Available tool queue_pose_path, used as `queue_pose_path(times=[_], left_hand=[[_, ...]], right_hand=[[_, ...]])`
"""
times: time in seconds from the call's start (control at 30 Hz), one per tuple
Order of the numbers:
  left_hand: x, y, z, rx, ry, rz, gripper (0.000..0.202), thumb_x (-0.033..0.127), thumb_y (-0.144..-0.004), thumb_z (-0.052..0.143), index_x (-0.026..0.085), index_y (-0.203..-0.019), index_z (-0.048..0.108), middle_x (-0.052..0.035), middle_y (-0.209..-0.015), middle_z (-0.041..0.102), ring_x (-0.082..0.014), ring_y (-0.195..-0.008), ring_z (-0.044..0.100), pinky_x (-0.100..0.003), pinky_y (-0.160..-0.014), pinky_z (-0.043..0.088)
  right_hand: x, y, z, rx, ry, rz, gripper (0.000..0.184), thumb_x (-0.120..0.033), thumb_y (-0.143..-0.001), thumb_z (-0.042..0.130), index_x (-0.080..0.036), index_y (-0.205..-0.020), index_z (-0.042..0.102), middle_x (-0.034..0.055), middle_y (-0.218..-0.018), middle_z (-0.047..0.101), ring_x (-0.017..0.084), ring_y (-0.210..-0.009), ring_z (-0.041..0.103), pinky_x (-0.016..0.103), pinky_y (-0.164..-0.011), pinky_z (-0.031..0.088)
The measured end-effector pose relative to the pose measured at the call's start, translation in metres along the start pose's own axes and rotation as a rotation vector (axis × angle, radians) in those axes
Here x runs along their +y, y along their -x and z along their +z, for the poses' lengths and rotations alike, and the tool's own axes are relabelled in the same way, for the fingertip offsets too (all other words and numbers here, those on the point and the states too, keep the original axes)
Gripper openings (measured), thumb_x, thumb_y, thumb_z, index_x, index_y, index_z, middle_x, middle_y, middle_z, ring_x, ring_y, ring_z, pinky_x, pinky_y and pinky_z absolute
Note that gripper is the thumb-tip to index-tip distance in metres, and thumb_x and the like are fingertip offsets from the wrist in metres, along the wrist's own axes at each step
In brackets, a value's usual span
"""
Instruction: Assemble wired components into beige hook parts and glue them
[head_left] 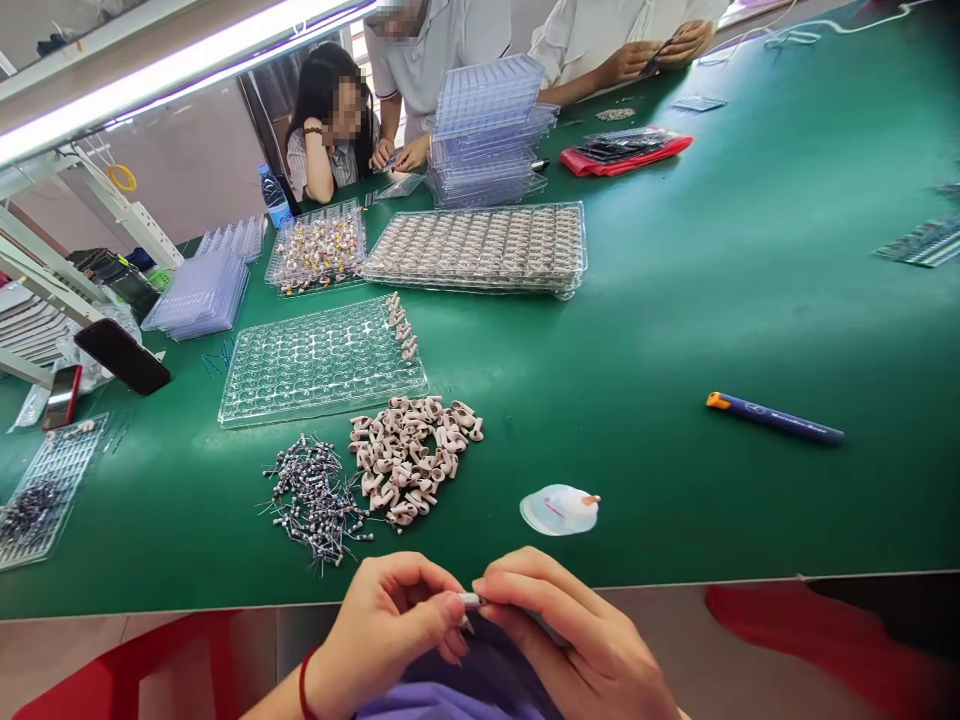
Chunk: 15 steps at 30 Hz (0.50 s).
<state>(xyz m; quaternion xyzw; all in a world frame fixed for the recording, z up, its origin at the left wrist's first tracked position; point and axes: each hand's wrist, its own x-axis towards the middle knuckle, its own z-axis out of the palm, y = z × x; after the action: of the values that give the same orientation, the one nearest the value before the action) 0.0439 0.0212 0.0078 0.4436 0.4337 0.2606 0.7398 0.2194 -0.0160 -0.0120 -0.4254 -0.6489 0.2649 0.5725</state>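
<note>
We are holding one small pale part (470,600) between both hands, below the near edge of the desk (675,300) and over a purple cloth (480,690) in our lap. The left hand (390,625), a red band at its wrist, is pinching the part's left end with its fingers closed on it. The right hand (574,645) is pinching the right end, likewise closed. The part's long axis is running left to right, roughly along the desk edge, and both hands are touching it, so neither is nearer. Up on the desk, a pile of beige pieces (412,455) is lying straight ahead of the left hand, with a heap of wired components (315,500) just beside it on the left. Beyond both, a clear tray (319,360) is sitting mostly unfilled, a few beige pieces standing along its right edge. A small white dish (559,510) is resting ahead of the right hand, near the desk edge. A blue pen (772,418) is lying well to the right, also left to right, with bare green showing between dish and pen. Farther back, a filled tray (480,248) and a stack of trays (487,130) are standing before other people, whose hands are working well apart from ours
</note>
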Motion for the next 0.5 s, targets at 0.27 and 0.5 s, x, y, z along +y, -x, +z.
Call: queue_pose_path(times=[0.27,0.5], left_hand=[[-0.006,0.001,0.003,0.038,-0.046,0.046,0.037,0.049,-0.068,0.081,0.013,-0.069,0.072,-0.0011,-0.060,0.060,-0.0082,-0.049,0.054,-0.020,-0.050,0.047],[-0.011,0.001,0.004,0.063,-0.039,0.072,0.034,0.046,-0.068,0.081,0.014,-0.067,0.074,-0.0009,-0.064,0.058,-0.0073,-0.048,0.054,-0.019,-0.048,0.045]], right_hand=[[-0.001,-0.001,-0.003,-0.100,-0.157,0.247,0.012,-0.023,-0.089,0.062,-0.022,-0.082,0.071,0.0031,-0.072,0.069,0.014,-0.062,0.067,0.019,-0.057,0.056],[-0.003,0.000,-0.002,-0.053,-0.220,0.283,0.010,-0.022,-0.088,0.065,-0.022,-0.080,0.072,0.0025,-0.071,0.068,0.013,-0.061,0.066,0.018,-0.054,0.055]])
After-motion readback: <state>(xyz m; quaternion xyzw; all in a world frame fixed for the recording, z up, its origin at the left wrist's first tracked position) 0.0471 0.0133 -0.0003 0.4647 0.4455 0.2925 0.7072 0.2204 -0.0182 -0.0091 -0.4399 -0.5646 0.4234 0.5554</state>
